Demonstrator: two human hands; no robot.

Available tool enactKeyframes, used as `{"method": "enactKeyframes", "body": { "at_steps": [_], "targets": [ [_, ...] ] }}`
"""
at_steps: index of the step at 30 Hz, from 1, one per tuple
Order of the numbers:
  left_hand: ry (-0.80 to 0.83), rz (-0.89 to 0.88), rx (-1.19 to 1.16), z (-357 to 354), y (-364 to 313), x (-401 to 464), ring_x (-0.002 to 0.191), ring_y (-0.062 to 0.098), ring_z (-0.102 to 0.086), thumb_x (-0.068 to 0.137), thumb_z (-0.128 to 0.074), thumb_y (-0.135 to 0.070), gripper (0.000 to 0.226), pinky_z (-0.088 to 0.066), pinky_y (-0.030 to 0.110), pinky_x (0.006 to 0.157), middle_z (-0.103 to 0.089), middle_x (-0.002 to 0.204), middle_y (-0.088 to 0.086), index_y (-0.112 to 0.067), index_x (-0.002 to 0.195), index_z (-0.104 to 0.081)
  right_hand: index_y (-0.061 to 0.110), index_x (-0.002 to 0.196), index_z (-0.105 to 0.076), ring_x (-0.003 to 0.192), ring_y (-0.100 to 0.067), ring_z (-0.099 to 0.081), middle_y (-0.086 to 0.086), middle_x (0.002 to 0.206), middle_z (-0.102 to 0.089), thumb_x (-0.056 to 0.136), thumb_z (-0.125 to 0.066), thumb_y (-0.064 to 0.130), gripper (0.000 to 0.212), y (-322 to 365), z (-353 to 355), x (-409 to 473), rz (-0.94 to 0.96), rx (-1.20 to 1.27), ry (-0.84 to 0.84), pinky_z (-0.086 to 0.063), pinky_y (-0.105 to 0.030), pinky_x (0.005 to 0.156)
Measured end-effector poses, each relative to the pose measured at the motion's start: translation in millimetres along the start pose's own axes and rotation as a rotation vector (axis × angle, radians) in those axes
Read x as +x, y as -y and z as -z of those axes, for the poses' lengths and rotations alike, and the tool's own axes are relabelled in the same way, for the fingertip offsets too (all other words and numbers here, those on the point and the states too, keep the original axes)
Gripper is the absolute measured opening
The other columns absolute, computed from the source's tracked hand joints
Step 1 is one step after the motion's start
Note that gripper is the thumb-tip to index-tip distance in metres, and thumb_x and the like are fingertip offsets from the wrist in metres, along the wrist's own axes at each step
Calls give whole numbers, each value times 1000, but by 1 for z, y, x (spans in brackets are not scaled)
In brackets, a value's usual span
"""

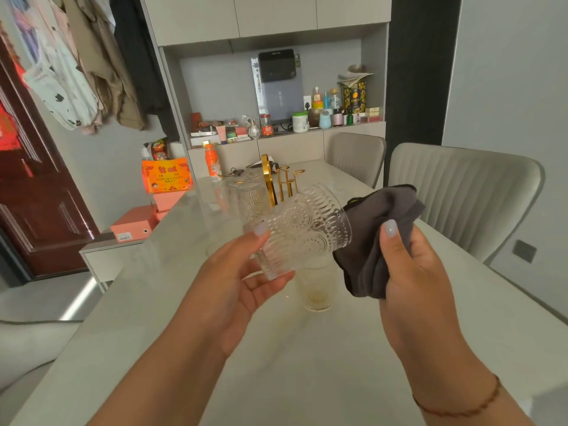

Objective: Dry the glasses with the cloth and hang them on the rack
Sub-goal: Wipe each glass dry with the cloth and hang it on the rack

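Observation:
My left hand holds a clear embossed glass tilted on its side above the table, mouth pointing right. My right hand grips a dark grey cloth, which touches the mouth of the glass. Under the held glass another clear glass stands upright on the table. The gold rack stands further back, with a glass on its left side.
The pale table runs away from me. An orange bottle and keys sit at its far end. Two grey chairs stand on the right. Orange boxes sit to the left.

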State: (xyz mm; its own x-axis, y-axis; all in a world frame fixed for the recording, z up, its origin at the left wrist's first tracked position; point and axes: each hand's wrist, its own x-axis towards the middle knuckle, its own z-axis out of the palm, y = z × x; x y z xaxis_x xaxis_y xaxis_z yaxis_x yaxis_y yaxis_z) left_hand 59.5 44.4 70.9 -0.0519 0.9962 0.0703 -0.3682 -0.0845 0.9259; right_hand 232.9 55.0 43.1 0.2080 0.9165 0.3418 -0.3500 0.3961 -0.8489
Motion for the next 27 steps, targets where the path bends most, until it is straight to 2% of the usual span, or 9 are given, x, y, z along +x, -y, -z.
{"method": "enactKeyframes", "body": {
  "at_steps": [5,7,9,14,19,22,24,25,27],
  "targets": [
    [-19,-63,120,2,-12,29,82,31,-68,54,-72,-33,43,-60,25,57,-76,92,13,-16,93,-70,28,98,-66,91,-1,-69,11,93,-75,76,-48,49,36,0,-4,20,-40,73,-26,-49,-25,82],
    [-48,-117,169,3,-22,43,84,29,-66,49,-74,-34,49,-62,28,64,-76,92,9,-18,95,-69,27,85,-63,74,4,-68,15,74,-73,85,-46,47,26,-1,-5,29,-58,97,-56,-48,-21,74],
    [-93,-173,215,5,-32,60,87,29,-63,48,-77,-35,54,-61,28,64,-73,98,9,-17,98,-68,25,78,-59,62,6,-64,17,61,-67,94,-43,42,28,-3,-5,38,-75,121,-78,-49,-14,64],
    [-196,-294,394,5,-53,108,84,20,-71,73,-81,-24,42,-56,28,66,-75,98,4,-19,112,-68,25,93,-65,79,5,-69,16,81,-75,95,-42,40,27,-12,0,57,-137,196,-43,-52,-13,63],
    [-249,-420,618,-11,-74,164,87,15,-72,72,-84,-31,44,-61,29,69,-70,105,4,-22,110,-65,28,97,-66,78,5,-70,16,84,-75,94,-42,42,27,-23,-1,75,-205,235,-49,-51,-16,62],
    [-264,-506,790,-20,-86,205,90,15,-70,67,-83,-45,64,-61,35,74,-68,112,-1,-22,122,-62,21,115,-64,93,-3,-70,5,105,-74,85,-43,49,46,-25,-5,85,-224,350,2,-52,-22,73],
    [-274,-566,903,-25,-91,228,92,16,-68,62,-80,-55,71,-60,36,75,-68,112,-3,-23,122,-61,16,126,-59,113,-14,-63,-6,121,-68,82,-38,54,62,-26,-7,93,-253,392,-22,-47,-32,93],
    [-275,-587,934,-28,-93,239,90,14,-67,63,-79,-56,70,-59,32,69,-67,112,-4,-22,122,-61,13,127,-59,119,-18,-59,-10,124,-65,83,-36,55,65,-26,-9,97,-274,432,-17,-42,-36,101],
    [-292,-609,990,-34,-95,259,79,6,-59,71,-77,-51,65,-47,20,54,-59,109,-7,-21,125,-56,9,121,-64,121,-23,-58,-14,123,-66,85,-33,57,68,-29,-7,101,-302,513,30,-37,-41,108]
  ]
}}
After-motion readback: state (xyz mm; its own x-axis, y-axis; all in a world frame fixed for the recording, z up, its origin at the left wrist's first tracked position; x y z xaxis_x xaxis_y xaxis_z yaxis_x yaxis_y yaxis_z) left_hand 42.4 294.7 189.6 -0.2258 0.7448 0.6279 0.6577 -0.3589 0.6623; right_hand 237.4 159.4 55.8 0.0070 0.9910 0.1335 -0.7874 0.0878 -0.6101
